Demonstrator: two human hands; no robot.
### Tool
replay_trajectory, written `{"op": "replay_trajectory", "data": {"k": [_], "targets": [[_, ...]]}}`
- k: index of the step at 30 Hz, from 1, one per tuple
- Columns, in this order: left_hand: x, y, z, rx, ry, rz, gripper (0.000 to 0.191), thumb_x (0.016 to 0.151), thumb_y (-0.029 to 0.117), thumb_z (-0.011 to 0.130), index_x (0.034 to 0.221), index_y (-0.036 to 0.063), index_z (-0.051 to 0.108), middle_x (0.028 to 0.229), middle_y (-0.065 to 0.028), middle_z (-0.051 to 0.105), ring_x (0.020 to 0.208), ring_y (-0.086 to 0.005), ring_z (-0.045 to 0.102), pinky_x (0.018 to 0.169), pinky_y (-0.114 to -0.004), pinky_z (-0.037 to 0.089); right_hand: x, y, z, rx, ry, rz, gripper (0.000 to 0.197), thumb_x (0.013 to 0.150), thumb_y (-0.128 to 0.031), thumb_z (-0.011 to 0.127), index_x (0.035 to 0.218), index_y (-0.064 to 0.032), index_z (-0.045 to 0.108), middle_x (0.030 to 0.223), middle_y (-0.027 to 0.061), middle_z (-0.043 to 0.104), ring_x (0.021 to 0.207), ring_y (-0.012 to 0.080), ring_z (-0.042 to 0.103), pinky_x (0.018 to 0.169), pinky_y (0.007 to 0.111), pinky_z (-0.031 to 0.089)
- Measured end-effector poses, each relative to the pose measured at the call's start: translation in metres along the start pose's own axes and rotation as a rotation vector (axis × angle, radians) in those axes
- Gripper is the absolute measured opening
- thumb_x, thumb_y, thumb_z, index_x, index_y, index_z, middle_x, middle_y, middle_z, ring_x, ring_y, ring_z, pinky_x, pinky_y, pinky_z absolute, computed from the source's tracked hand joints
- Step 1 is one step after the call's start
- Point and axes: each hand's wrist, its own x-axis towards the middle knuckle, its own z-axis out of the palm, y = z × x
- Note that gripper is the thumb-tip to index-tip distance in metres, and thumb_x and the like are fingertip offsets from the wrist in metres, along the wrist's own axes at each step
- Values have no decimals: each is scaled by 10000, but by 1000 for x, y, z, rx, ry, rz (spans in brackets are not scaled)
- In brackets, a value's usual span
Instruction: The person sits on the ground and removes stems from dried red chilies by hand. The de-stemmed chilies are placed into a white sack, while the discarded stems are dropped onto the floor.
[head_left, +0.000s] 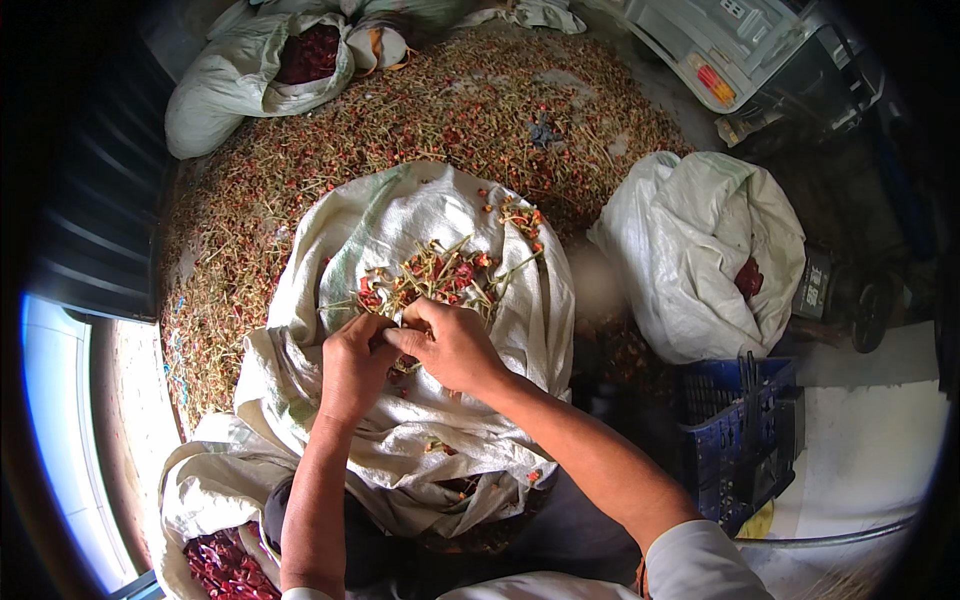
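My left hand (357, 366) and my right hand (453, 346) meet, thumbs and fingertips pinched together over a white woven sack (517, 315). A small dried plant piece is pinched between them, mostly hidden by the fingers. Just beyond my fingertips lies a loose heap of dried stems and red chili pieces (431, 277) on the sack cloth. A smaller cluster of red and orange bits (523, 219) rests toward the sack's far right edge. A few more scraps (441, 448) lie on the folds nearer to me.
Chili stems and scraps (420, 120) cover the floor beyond. Sacks holding dark red chilies stand far left (225, 82), right (697, 247) and near left (202, 487). A blue plastic crate (735, 442) is at right. A grey plastic bin (712, 45) stands far right.
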Motion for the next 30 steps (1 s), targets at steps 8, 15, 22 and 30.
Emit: {"op": "replay_trajectory", "data": {"k": [8,15,22,30], "targets": [[-1,18,2,-42,-56,-74,188,758,12,711,935,-12,649,811,-122,648,686,-192,642,653,-319,514,-2,-1,1,-305,115,-262,162,911,-160,635,847,-42,546,725,154,622,648,345,638,572,455,493],[-4,13,15,8,57,16,148,772,26,706,894,-22,637,783,-130,644,646,-190,619,638,-327,503,-5,-5,-3,-429,88,-208,186,925,-187,627,836,-48,541,722,142,619,656,340,640,561,454,492],[-7,10,20,-602,4,-283,112,875,71,707,918,3,629,772,-9,653,628,-71,559,560,-248,478,-2,-4,-1,186,195,16,254,931,-233,627,884,17,636,767,162,682,647,308,658,587,401,493],[-10,5,21,-1000,-49,-372,89,879,48,705,904,55,619,764,12,642,612,-45,544,523,-209,440,-5,-4,-3,1047,0,394,240,966,-284,624,901,-56,594,659,-38,490,509,40,423,433,213,348]]}}
